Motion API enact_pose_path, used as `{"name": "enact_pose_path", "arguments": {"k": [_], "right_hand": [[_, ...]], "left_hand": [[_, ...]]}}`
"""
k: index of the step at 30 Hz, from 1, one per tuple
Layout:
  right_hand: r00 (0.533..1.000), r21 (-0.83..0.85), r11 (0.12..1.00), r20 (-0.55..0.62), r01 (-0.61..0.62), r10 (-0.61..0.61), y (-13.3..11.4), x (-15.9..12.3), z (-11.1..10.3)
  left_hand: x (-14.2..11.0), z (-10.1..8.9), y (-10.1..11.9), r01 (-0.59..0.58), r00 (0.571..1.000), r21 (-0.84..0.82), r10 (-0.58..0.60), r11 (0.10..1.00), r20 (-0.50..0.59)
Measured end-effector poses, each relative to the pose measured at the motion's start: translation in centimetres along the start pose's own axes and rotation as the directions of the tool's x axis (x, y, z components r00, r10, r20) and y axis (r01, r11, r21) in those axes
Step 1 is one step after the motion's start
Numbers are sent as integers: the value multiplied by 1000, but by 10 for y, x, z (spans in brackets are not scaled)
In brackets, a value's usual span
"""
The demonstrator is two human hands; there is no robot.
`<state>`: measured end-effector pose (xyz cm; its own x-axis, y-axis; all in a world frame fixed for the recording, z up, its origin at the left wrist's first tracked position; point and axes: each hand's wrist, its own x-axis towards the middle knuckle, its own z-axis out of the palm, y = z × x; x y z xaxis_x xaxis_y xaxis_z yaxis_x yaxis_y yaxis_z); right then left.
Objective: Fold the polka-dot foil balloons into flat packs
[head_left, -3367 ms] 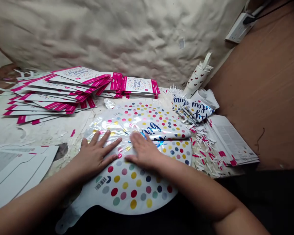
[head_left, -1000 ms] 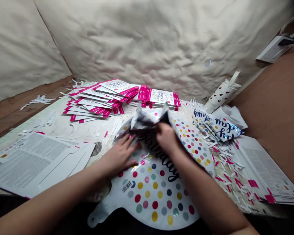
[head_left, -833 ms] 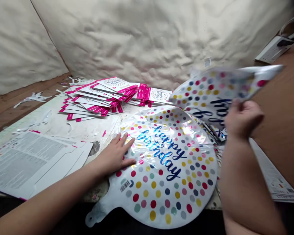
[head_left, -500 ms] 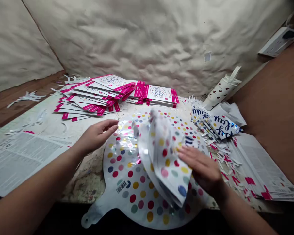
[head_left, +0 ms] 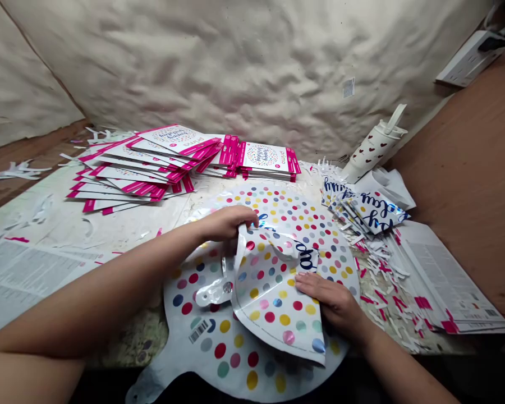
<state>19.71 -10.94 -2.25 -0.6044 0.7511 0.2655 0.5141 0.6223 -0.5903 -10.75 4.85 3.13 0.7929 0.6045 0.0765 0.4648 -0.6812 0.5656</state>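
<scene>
A folded foil balloon (head_left: 273, 303), white with coloured dots and dark blue lettering, lies over a large flat spread-out foil balloon (head_left: 244, 359) of the same dotted print. My left hand (head_left: 229, 223) pinches its upper left edge. At its right edge, my right hand (head_left: 334, 303) has its fingers across the top face and grips there; the thumb is hidden. A pale tab with a hole (head_left: 214, 293) sticks out on the left of the folded piece. The spread balloon's neck (head_left: 151, 381) points to the lower left, near a barcode.
Printed white and pink packets (head_left: 151, 163) are piled at the back left, with a neater stack (head_left: 269, 160) beside them. At right are folded foil pieces (head_left: 376, 213), a heart-patterned tumbler (head_left: 372, 151), paper shreds (head_left: 382, 286) and printed cards (head_left: 454, 280). More printed sheets (head_left: 37, 280) lie left.
My left hand has moved right and taken hold of the folded balloon's edge. The folded balloon, blurred and raised before, now lies flatter. My right hand stays at its right edge.
</scene>
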Motion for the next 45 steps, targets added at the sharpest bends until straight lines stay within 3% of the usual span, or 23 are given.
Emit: {"name": "enact_pose_path", "arguments": {"k": [6, 10, 15, 19, 22, 25, 28, 30, 32, 36, 38, 39, 41, 42, 43, 45], "right_hand": [[1000, 18, 1000, 27, -5, 5, 4, -2, -3], [996, 40, 999, -83, 15, -11, 3, 3, -5], [991, -33, 999, -125, 36, -40, 3, 7, -8], [991, -70, 996, -116, 53, -61, 6, 8, -5], [988, 57, 998, -152, -19, 28, 12, 9, -5], [963, 219, 962, -176, -163, 203, 20, 9, -10], [956, 206, 961, -187, -186, 225, 21, 12, -18], [983, 138, 981, -109, -135, 151, 14, 16, -24], [993, 107, 990, 87, -87, 78, 2, 22, -32], [877, 220, 963, 479, -158, 34, -21, 32, -55], [838, 282, 920, 540, -272, 82, -26, 37, -65], [848, 310, 890, 512, -335, 141, -26, 40, -68], [891, 405, 804, 323, -436, 320, -23, 49, -70], [888, 484, 747, 182, -456, 423, -20, 55, -69], [856, 573, 689, 42, -444, 516, -16, 63, -68], [758, 722, 587, -133, -367, 638, -8, 80, -64]], "left_hand": [[-6, -30, -1, 111, 989, -198, -89, 974, 114], [-9, -23, -6, 215, 968, -357, -246, 909, -45], [-13, -11, -16, 283, 952, -335, -305, 899, -14], [-17, -9, -32, 372, 894, -208, -410, 904, -183], [-20, -11, -39, 444, 823, -117, -456, 888, -338], [-25, -11, -33, 461, 789, -74, -446, 885, -422], [-31, -6, -15, 436, 781, -78, -420, 897, -463], [-38, -1, -3, 412, 776, -113, -413, 904, -476], [-46, 1, 7, 393, 772, -159, -419, 906, -478], [-67, -6, 23, 363, 732, -246, -438, 899, -522], [-77, -12, 37, 304, 665, -259, -399, 917, -632], [-81, -14, 46, 252, 610, -239, -346, 938, -713], [-85, -13, 66, 123, 494, -79, -130, 989, -860], [-85, -10, 76, 56, 480, 54, 20, 997, -877], [-83, -5, 85, -20, 518, 197, 179, 980, -836], [-73, 11, 96, -203, 684, 410, 428, 889, -591]]}}
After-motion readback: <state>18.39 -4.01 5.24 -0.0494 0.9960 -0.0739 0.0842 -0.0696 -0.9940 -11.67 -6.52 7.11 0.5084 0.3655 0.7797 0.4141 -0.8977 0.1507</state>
